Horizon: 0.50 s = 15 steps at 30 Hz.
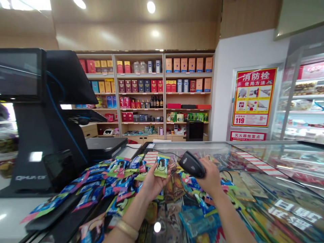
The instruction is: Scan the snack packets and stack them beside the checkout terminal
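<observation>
My left hand (157,182) pinches a small snack packet (162,166) with blue, black and green print, holding it upright above the glass counter. In my right hand (210,175) is a black barcode scanner (191,164), its head angled to the left toward the packet. Scanner and packet are apart. A loose heap of similar blue, green and pink snack packets (121,168) spreads to the left of my left hand. More such packets (202,199) lie under and around my right forearm. The scanner's trigger side is hidden.
At the left stands a black cash register terminal (63,135), with a flat black box (106,146) beside it. Goods show under the glass counter top (210,146). Shelves (139,76) of boxes and bottles line the back wall, right of which hangs a red and yellow poster (254,98).
</observation>
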{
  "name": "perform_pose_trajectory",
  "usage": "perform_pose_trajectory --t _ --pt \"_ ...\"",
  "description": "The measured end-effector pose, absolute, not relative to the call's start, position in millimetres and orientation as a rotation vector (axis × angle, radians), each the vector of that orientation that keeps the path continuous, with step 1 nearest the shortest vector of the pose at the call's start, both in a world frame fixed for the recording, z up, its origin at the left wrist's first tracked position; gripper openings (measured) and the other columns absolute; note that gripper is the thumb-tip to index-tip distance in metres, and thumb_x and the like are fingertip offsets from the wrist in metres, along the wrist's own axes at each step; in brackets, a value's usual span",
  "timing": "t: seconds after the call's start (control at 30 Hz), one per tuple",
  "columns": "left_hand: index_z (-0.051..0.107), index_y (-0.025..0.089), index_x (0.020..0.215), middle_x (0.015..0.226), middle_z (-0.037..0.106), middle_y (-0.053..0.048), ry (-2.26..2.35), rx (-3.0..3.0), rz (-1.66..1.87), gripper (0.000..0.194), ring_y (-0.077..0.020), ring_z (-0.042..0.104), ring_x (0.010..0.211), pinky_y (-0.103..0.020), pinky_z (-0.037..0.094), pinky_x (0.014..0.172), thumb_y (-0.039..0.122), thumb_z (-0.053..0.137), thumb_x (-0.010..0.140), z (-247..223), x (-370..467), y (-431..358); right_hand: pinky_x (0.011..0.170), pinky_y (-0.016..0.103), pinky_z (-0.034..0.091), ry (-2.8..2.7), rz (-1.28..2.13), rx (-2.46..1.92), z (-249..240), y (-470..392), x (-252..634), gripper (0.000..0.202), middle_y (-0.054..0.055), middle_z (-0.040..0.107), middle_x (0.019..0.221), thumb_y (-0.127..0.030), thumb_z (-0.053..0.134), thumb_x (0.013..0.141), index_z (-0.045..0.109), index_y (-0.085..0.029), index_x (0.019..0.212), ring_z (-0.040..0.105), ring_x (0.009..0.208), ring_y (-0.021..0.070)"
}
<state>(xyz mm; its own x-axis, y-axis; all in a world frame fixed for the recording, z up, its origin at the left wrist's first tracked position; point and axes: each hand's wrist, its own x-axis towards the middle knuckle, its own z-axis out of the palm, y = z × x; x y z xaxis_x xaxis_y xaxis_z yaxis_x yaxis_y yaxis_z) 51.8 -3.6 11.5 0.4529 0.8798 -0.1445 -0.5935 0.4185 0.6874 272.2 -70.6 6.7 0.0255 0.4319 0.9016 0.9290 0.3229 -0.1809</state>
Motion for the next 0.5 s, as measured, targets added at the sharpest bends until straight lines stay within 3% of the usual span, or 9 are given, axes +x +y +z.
perform_pose_trajectory --t 0.1,0.23,0.33,0.5 --pt "0.063 0.013 0.1 0.091 0.07 -0.009 0.599 0.807 1.08 0.03 -0.0142 0.065 0.069 -0.026 0.053 0.065 0.038 0.056 0.085 5 53 0 0.065 0.028 0.039 -1.66 -0.604 -1.254 11 -74 267 0.011 0.003 0.06 0.075 -0.024 0.056 0.071 0.061 -0.02 0.081 0.055 0.069 0.0183" --pt "0.06 0.017 0.108 0.097 0.068 -0.006 0.879 1.473 1.446 0.046 -0.0209 0.064 0.091 -0.033 0.049 0.084 0.023 0.073 0.064 -1 54 6 0.065 0.029 0.038 -1.685 -0.597 -1.227 11 -75 265 0.012 0.003 0.059 0.075 -0.027 0.057 0.074 0.061 -0.02 0.083 0.055 0.07 0.0187" --pt "0.059 0.02 0.105 0.102 0.065 -0.006 1.057 1.831 1.645 0.048 -0.0242 0.06 0.101 -0.038 0.045 0.093 0.015 0.072 0.059 0 52 8 0.065 0.029 0.038 -1.714 -0.587 -1.23 9 -74 265 0.009 0.003 0.059 0.076 -0.026 0.057 0.073 0.06 -0.02 0.08 0.055 0.07 0.0184" --pt "0.057 0.021 0.093 0.098 0.06 -0.006 1.189 2.025 1.721 0.037 -0.0244 0.058 0.099 -0.039 0.046 0.091 0.009 0.068 0.06 6 45 4 0.065 0.028 0.039 -1.801 -0.535 -1.209 8 -74 259 0.009 0.003 0.06 0.077 -0.023 0.057 0.07 0.059 -0.02 0.079 0.056 0.073 0.019"
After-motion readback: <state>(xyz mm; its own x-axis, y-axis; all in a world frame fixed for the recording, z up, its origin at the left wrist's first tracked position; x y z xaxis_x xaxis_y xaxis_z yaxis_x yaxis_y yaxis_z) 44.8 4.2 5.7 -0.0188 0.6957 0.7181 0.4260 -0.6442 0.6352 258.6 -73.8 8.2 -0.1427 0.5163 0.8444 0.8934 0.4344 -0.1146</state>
